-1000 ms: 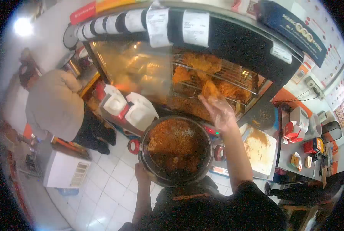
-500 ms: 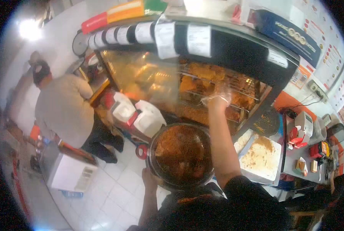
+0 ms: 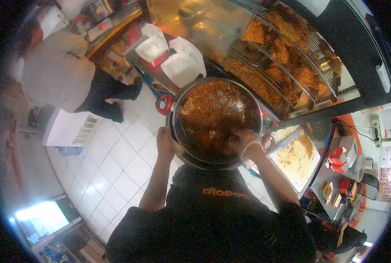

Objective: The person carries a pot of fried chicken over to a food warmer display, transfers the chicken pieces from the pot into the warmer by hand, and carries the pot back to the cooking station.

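Observation:
A large round metal pot (image 3: pixel 195 153) with red side handles is held in front of my dark shirt. Brown fried food and crumbs (image 3: pixel 208 103) lie inside it. At its left side, my left hand (image 3: pixel 165 142) grips the pot from below the handle, the fingers partly hidden behind it. My right hand (image 3: pixel 246 143), in a clear plastic glove, dips into the right part of the pot. Motion smears its fingers, so what they hold cannot be made out.
A heated display case (image 3: pixel 335 96) with fried pieces on wire racks stands ahead right. White open boxes (image 3: pixel 184 65) sit left of it. A crumb-covered tray (image 3: pixel 294 160) lies to the right. Another person (image 3: pixel 57 72) bends over at the left.
My right hand has come back from the display case racks and down into the pot. The view has tipped downward. My left hand still holds the pot.

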Action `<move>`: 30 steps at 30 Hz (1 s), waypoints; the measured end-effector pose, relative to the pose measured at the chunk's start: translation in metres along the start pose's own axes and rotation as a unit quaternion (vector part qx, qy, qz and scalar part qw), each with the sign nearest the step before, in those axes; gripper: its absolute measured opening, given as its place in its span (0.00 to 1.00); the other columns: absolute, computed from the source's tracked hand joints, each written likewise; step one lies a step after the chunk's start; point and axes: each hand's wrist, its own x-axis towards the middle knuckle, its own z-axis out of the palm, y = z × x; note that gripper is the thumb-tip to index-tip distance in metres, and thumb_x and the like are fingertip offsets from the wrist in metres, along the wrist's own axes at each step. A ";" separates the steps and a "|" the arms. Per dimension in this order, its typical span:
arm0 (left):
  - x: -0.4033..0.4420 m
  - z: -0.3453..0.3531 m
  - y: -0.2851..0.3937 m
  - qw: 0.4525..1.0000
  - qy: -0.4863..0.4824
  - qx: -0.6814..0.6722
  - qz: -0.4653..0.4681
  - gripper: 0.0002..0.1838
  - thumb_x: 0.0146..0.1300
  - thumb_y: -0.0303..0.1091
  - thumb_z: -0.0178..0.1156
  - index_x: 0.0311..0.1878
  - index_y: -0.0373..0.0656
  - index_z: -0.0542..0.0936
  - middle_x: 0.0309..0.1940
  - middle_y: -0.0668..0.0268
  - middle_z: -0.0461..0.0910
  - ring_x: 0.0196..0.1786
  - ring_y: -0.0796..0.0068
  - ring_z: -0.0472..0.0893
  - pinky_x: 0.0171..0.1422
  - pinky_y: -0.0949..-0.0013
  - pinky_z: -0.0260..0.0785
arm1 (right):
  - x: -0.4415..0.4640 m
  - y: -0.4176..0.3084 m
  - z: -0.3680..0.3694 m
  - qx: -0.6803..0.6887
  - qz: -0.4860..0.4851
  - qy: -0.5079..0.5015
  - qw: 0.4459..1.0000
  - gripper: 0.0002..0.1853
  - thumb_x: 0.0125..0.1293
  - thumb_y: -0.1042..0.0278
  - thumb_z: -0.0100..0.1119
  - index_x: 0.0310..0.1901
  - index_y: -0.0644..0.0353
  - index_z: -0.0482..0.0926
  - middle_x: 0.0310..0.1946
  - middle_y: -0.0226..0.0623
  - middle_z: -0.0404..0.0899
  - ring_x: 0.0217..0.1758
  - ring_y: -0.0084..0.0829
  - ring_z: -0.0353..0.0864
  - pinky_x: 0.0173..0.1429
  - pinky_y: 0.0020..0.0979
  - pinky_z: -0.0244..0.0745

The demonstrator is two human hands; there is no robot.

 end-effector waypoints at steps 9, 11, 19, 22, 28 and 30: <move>0.000 0.000 -0.003 0.999 -0.006 -0.050 0.000 0.10 0.68 0.38 0.51 0.39 0.41 0.71 0.29 0.71 0.69 0.33 0.81 0.69 0.38 0.75 0.64 | 0.022 -0.017 0.062 -0.114 0.102 -0.077 0.985 0.27 0.64 0.52 0.48 0.57 0.64 0.71 0.56 0.53 0.72 0.56 0.44 0.75 0.57 0.37 0.71; -0.008 0.004 0.003 0.999 0.002 -0.050 -0.002 0.10 0.68 0.39 0.51 0.38 0.41 0.71 0.29 0.71 0.69 0.33 0.81 0.68 0.38 0.75 0.63 | 0.024 0.005 0.031 -0.035 -0.021 -0.102 0.994 0.27 0.64 0.52 0.50 0.56 0.65 0.72 0.55 0.52 0.73 0.53 0.43 0.76 0.55 0.37 0.73; 0.009 -0.009 -0.023 0.997 -0.040 -0.002 0.063 0.11 0.69 0.39 0.50 0.37 0.41 0.70 0.30 0.70 0.69 0.33 0.80 0.69 0.39 0.74 0.64 | -0.015 0.029 -0.091 0.904 -0.030 -0.058 0.422 0.40 0.57 0.44 0.56 0.63 0.64 0.61 0.56 0.58 0.70 0.45 0.40 0.80 0.50 0.36 0.78; -0.004 0.000 -0.005 0.997 -0.049 -0.037 0.035 0.09 0.68 0.38 0.50 0.38 0.42 0.70 0.30 0.70 0.69 0.34 0.79 0.69 0.40 0.73 0.65 | 0.009 0.048 -0.099 0.948 -0.125 0.047 0.290 0.40 0.57 0.37 0.52 0.61 0.63 0.63 0.52 0.59 0.72 0.40 0.40 0.81 0.41 0.32 0.81; 0.001 -0.006 -0.010 0.995 -0.059 -0.013 0.075 0.10 0.68 0.38 0.51 0.39 0.40 0.70 0.32 0.66 0.73 0.34 0.75 0.74 0.39 0.71 0.70 | 0.029 0.064 -0.158 0.921 -0.181 0.162 0.304 0.44 0.66 0.33 0.39 0.65 0.69 0.50 0.57 0.64 0.67 0.42 0.38 0.82 0.41 0.31 0.82; -0.009 0.006 0.007 0.993 -0.056 -0.097 0.033 0.11 0.68 0.39 0.51 0.40 0.39 0.70 0.31 0.66 0.73 0.33 0.75 0.75 0.39 0.70 0.71 | 0.029 0.061 -0.177 0.958 -0.165 0.137 0.192 0.40 0.67 0.36 0.38 0.64 0.68 0.52 0.56 0.65 0.67 0.46 0.40 0.80 0.43 0.31 0.81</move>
